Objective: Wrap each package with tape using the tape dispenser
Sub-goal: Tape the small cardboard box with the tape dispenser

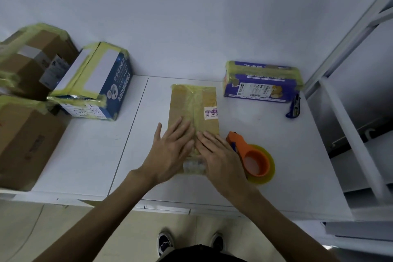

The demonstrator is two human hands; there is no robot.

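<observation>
A flat brown cardboard package [194, 103] lies in the middle of the white table [89, 155], with a strip of yellowish tape running down its centre and a small white label on its right edge. My left hand [172, 151] and my right hand [221, 155] lie flat side by side on its near half, fingers straight, pressing on the tape. The orange tape dispenser [253, 155] with a yellow roll lies on the table just right of my right hand, touched by neither hand.
A purple taped package [262, 82] stands at the back right, with a blue utility knife [294, 106] beside it. A blue-and-white taped box [95, 83] and brown taped cartons [27, 59] crowd the left side. White shelving [357, 112] rises on the right.
</observation>
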